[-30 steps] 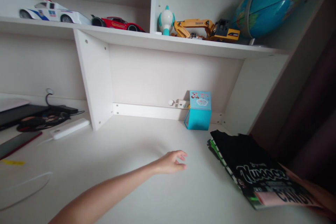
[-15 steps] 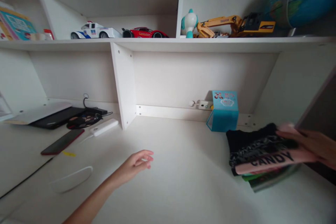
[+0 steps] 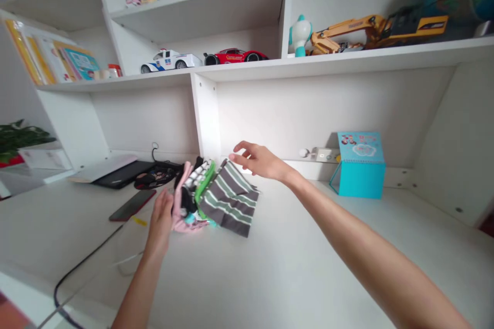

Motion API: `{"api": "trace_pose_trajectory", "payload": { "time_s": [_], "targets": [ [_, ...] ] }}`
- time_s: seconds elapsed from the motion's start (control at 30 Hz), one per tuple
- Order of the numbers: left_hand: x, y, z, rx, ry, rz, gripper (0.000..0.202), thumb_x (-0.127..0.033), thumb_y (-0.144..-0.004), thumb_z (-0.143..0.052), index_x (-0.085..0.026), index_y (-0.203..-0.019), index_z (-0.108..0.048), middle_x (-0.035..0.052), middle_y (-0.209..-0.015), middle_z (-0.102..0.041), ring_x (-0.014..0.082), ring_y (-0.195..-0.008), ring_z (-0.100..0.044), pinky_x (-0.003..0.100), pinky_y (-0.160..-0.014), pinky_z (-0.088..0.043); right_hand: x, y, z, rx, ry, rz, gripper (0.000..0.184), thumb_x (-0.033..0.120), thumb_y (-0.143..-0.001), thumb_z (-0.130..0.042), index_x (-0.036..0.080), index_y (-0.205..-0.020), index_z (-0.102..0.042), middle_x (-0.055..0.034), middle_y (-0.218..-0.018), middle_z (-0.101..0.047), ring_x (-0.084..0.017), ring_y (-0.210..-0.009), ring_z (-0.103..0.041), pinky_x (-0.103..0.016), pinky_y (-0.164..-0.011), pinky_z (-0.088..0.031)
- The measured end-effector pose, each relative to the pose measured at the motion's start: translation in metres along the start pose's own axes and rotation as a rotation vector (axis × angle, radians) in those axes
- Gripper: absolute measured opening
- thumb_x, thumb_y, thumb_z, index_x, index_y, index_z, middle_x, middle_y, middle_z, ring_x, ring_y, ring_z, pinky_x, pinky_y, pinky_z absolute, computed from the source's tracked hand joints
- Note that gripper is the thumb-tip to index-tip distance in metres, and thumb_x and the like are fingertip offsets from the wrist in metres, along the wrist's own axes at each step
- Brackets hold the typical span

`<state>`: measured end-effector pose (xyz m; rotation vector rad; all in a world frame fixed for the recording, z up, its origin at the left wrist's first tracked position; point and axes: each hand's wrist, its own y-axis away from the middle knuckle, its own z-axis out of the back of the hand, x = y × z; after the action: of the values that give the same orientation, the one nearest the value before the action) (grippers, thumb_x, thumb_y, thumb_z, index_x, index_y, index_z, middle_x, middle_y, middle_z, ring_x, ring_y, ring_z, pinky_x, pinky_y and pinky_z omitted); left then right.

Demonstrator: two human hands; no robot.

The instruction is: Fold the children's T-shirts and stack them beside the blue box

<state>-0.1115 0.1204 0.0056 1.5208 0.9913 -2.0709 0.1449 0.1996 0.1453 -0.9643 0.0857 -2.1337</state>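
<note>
The left hand [image 3: 162,218] is pressing its flat, spread palm against the near left side of a stack of folded clothes [image 3: 216,198], which is lying tipped on its side on the white desk [image 3: 293,267], just in front of the upright shelf divider [image 3: 206,115]. The right hand [image 3: 260,160] is hovering over the far right edge of that stack, fingers loosely spread and slightly curled, gripping nothing; whether the fingertips are touching the cloth cannot be told. The stack is showing a pink layer on the left, then black-and-white and bright green layers, and a grey piece with pale stripes facing right. No writing on the clothes can be read.

Left of the stack, a dark phone with a red edge [image 3: 133,204] is lying flat, with a closed dark laptop [image 3: 121,174] and a tangle of black cables [image 3: 156,177] beyond it. To the right, a turquoise cardboard box with a cartoon print on top [image 3: 360,167] is standing near the back wall, its print too small to read; its contents are hidden. Beside it sits a white wall socket [image 3: 322,154].

On the shelf above, a white toy police car [image 3: 170,60], a red toy sports car [image 3: 235,55], a white and teal figure [image 3: 301,36] and a yellow toy excavator [image 3: 378,28] are standing in a row. Colourful books [image 3: 50,59] are leaning at far left.
</note>
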Motion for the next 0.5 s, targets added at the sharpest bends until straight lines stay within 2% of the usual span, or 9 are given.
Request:
{"api": "trace_pose_trajectory", "payload": {
  "time_s": [0.07,0.1,0.2,0.27,0.37,0.5],
  "targets": [
    [0.015,-0.007,0.012,-0.088,-0.244,-0.254,0.048,-0.047,-0.079,-0.046,-0.019,-0.117,-0.049,0.0101,-0.126,-0.047,0.0259,-0.119,-0.04,0.038,-0.1,-0.033,-0.019,0.009,-0.003,0.084,0.045,-0.064,0.038,0.05,-0.082,-0.045,0.019,-0.104,-0.051,-0.0041,-0.086,-0.061,-0.011,-0.069,-0.055,-0.022,-0.058,-0.043],
    [0.02,-0.009,0.013,-0.095,-0.356,-0.373,0.044,-0.045,-0.077,-0.047,-0.018,-0.111,-0.053,0.0104,-0.121,-0.051,0.0263,-0.118,-0.041,0.038,-0.102,-0.031,-0.031,0.015,-0.005,0.136,0.062,-0.095,0.034,0.046,-0.082,-0.045,0.019,-0.101,-0.053,-0.0046,-0.087,-0.062,-0.012,-0.069,-0.056,-0.022,-0.057,-0.043],
    [0.016,-0.01,-0.002,0.024,-0.576,-0.57,0.034,-0.038,-0.08,-0.042,-0.017,-0.1,-0.059,0.0108,-0.109,-0.056,0.0253,-0.111,-0.046,0.035,-0.101,-0.032,-0.065,0.037,-0.017,0.261,0.102,-0.158,0.024,0.037,-0.08,-0.049,0.019,-0.093,-0.059,-0.0045,-0.084,-0.064,-0.013,-0.069,-0.058,-0.023,-0.057,-0.043],
    [0.002,-0.011,-0.026,0.136,-0.659,-0.63,0.032,-0.034,-0.082,-0.039,-0.016,-0.097,-0.061,0.0114,-0.109,-0.056,0.0254,-0.108,-0.048,0.034,-0.099,-0.033,-0.083,0.051,-0.028,0.323,0.13,-0.198,0.022,0.034,-0.078,-0.052,0.02,-0.091,-0.062,-0.0043,-0.084,-0.066,-0.014,-0.07,-0.059,-0.024,-0.06,-0.043],
    [-0.02,-0.021,-0.072,0.217,-0.797,-0.69,0.029,-0.027,-0.083,-0.04,-0.015,-0.099,-0.062,0.0116,-0.115,-0.053,0.0275,-0.109,-0.045,0.036,-0.1,-0.029,-0.102,0.068,-0.045,0.375,0.168,-0.266,0.022,0.032,-0.077,-0.052,0.02,-0.092,-0.064,-0.005,-0.087,-0.066,-0.016,-0.074,-0.06,-0.026,-0.063,-0.043],
    [-0.029,-0.047,-0.131,0.464,-0.973,-0.658,0.028,-0.021,-0.083,-0.044,-0.014,-0.105,-0.059,0.0127,-0.113,-0.055,0.0265,-0.107,-0.047,0.036,-0.095,-0.032,-0.112,0.083,-0.057,0.393,0.177,-0.323,0.025,0.029,-0.078,-0.049,0.02,-0.095,-0.065,-0.0071,-0.093,-0.066,-0.018,-0.079,-0.061,-0.027,-0.063,-0.044]
  ]
}}
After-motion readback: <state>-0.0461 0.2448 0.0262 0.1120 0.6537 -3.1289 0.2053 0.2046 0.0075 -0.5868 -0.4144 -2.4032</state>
